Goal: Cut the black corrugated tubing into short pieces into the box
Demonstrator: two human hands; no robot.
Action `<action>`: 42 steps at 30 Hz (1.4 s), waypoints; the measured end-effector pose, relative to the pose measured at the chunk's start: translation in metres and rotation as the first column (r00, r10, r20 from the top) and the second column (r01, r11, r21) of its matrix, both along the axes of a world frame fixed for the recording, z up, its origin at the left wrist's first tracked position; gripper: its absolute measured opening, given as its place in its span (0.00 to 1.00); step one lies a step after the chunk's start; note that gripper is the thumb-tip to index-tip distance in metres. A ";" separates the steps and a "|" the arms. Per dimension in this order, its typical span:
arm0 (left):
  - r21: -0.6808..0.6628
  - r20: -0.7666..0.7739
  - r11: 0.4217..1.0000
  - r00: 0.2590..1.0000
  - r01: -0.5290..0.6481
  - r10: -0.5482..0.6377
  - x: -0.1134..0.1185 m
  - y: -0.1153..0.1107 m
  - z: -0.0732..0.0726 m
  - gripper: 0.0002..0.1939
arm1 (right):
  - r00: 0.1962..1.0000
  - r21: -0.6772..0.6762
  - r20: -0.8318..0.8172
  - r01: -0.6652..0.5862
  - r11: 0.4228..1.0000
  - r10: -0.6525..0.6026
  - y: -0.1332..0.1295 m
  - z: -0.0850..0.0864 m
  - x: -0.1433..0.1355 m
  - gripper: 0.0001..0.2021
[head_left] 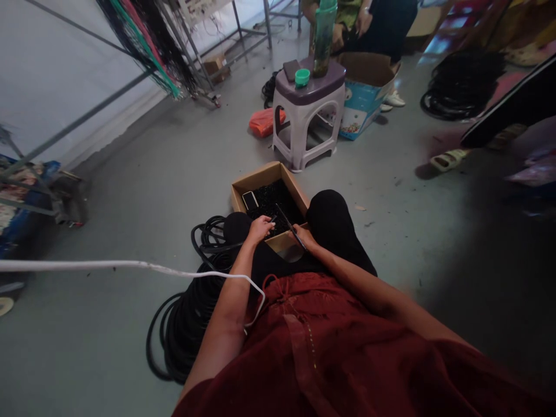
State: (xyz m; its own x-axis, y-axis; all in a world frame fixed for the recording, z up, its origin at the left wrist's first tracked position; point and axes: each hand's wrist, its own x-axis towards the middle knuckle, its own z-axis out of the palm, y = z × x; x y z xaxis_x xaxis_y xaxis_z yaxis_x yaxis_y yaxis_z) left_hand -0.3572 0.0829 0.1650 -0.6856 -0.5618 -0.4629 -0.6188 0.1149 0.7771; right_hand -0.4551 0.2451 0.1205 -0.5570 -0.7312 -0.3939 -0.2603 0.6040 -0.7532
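Observation:
Over the near end of an open cardboard box (299, 186), my left hand (260, 228) is closed on the end of a black cable (273, 219). The cable appears to come from the coil by my left knee. My right hand (304, 237) grips a long, thin, dark tool (285, 216) that points forward over the box; its exact kind is too small to make out. Inside the box lie many small black pieces (278, 194) and a phone-like device (250, 200) with a pale rim.
Coiled black cable (191, 324) lies on the floor at my left. A white cord (130, 264) crosses to my waist. Ahead stands a plastic stool (295, 130) with a green bottle (324, 40) and cap. Beyond it are a blue carton (358, 107) and a seated person (391, 23).

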 end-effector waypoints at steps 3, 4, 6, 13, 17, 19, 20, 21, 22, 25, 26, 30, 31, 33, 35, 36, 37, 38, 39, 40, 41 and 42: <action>0.062 -0.016 0.998 1.000 0.007 -0.006 0.000 -0.001 0.006 0.16 | 0.989 -0.070 0.125 0.090 0.993 -0.081 -0.003 0.000 -0.001 0.14; 0.084 -0.024 0.996 1.000 0.015 -0.013 0.000 -0.002 0.010 0.17 | 0.979 -0.098 0.180 0.117 0.988 -0.098 -0.004 0.001 0.000 0.15; 0.128 -0.042 0.991 0.999 0.039 -0.034 0.002 -0.005 0.019 0.18 | 0.947 -0.157 0.298 0.170 0.973 -0.117 -0.005 0.003 0.002 0.16; 0.165 -0.096 0.960 0.973 0.225 -0.211 0.005 -0.004 0.049 0.25 | 0.782 -0.279 0.612 0.354 0.893 -0.119 -0.006 0.018 0.000 0.19; 0.133 -0.098 0.941 0.949 0.310 -0.299 0.006 0.011 0.052 0.32 | 0.711 -0.325 0.694 0.445 0.835 -0.109 -0.017 0.029 -0.006 0.21; 0.091 -0.092 0.941 0.943 0.327 -0.319 0.009 0.015 0.054 0.32 | 0.702 -0.343 0.703 0.475 0.810 -0.114 -0.023 0.034 -0.008 0.22; 0.043 -0.084 0.942 0.941 0.333 -0.328 0.011 0.016 0.057 0.31 | 0.702 -0.352 0.703 0.483 0.801 -0.114 -0.025 0.036 -0.010 0.22; -0.024 -0.065 0.939 0.936 0.344 -0.345 0.014 0.015 0.060 0.29 | 0.701 -0.362 0.705 0.490 0.793 -0.111 -0.026 0.039 -0.012 0.23; -0.104 -0.034 0.927 0.930 0.360 -0.365 0.018 0.014 0.063 0.26 | 0.698 -0.371 0.707 0.499 0.784 -0.110 -0.027 0.042 -0.015 0.23; -0.277 0.053 0.875 0.915 0.398 -0.400 0.027 0.011 0.072 0.17 | 0.688 -0.380 0.715 0.534 0.755 -0.126 -0.028 0.052 -0.025 0.23; -0.293 0.054 0.871 0.916 0.395 -0.397 0.028 0.010 0.073 0.17 | 0.685 -0.374 0.716 0.541 0.754 -0.136 -0.029 0.056 -0.028 0.24; -0.321 -0.038 0.924 0.972 0.209 -0.233 0.029 0.011 0.067 0.18 | 0.683 -0.340 0.711 0.544 0.767 -0.169 -0.033 0.063 -0.034 0.23; -0.313 -0.068 0.939 0.983 0.140 -0.169 0.028 0.010 0.063 0.19 | 0.683 -0.337 0.708 0.549 0.765 -0.178 -0.033 0.062 -0.033 0.23; -0.274 -0.131 0.961 0.989 0.028 -0.066 0.028 0.005 0.056 0.21 | 0.687 -0.329 0.698 0.555 0.764 -0.199 -0.030 0.058 -0.028 0.22; -0.227 -0.180 0.973 0.984 -0.028 -0.013 0.030 -0.001 0.050 0.23 | 0.699 -0.309 0.683 0.540 0.783 -0.213 -0.022 0.052 -0.020 0.21; -0.213 -0.191 0.976 0.982 -0.040 -0.001 0.031 -0.004 0.048 0.23 | 0.709 -0.297 0.672 0.524 0.798 -0.216 -0.016 0.047 -0.014 0.21; -0.209 -0.191 0.977 0.982 -0.045 0.005 0.033 -0.007 0.047 0.23 | 0.720 -0.286 0.659 0.505 0.814 -0.215 -0.010 0.043 -0.008 0.21; -0.223 -0.180 0.974 0.984 -0.045 0.005 0.034 -0.008 0.046 0.23 | 0.733 -0.276 0.647 0.481 0.832 -0.209 -0.004 0.039 -0.002 0.21; -0.260 -0.158 0.965 0.987 -0.043 0.001 0.035 -0.009 0.045 0.22 | 0.745 -0.266 0.637 0.455 0.850 -0.199 0.002 0.034 0.005 0.21; -0.320 -0.127 0.947 0.992 -0.037 -0.005 0.036 -0.009 0.045 0.21 | 0.753 -0.256 0.631 0.430 0.866 -0.188 0.007 0.031 0.010 0.21; -0.394 -0.090 0.919 0.996 -0.027 -0.009 0.037 -0.007 0.044 0.19 | 0.764 -0.248 0.622 0.400 0.882 -0.171 0.010 0.028 0.016 0.21; -0.472 -0.049 0.882 0.999 -0.014 -0.011 0.038 -0.006 0.042 0.19 | 0.781 -0.243 0.605 0.362 0.900 -0.151 0.013 0.025 0.020 0.21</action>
